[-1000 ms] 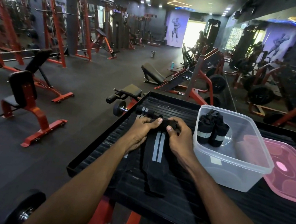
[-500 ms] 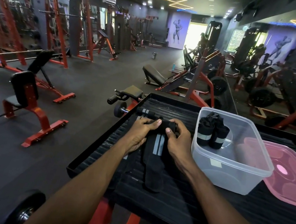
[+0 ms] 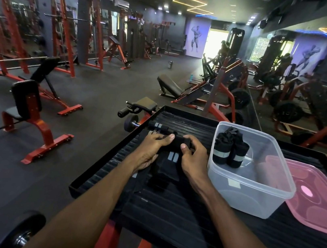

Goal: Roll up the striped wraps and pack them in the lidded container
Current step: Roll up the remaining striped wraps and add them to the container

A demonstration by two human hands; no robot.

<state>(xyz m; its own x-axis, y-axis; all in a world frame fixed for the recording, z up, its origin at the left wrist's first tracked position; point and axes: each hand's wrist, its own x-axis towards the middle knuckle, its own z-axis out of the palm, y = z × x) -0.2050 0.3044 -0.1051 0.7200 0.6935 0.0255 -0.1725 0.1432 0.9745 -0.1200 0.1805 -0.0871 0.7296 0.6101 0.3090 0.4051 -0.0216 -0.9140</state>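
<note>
I have my left hand [image 3: 151,145] and right hand [image 3: 194,156] both pinched on the half-rolled striped wrap [image 3: 171,157] on the black tray [image 3: 166,209]. Just right stands the clear container [image 3: 254,192] holding two rolled wraps [image 3: 229,152], its pink lid [image 3: 321,200] farther right.

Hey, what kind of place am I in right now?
A gym, almost certainly: red squat racks line the wall, a weight bench stands on the floor, and a plate-loaded machine sits ahead.
</note>
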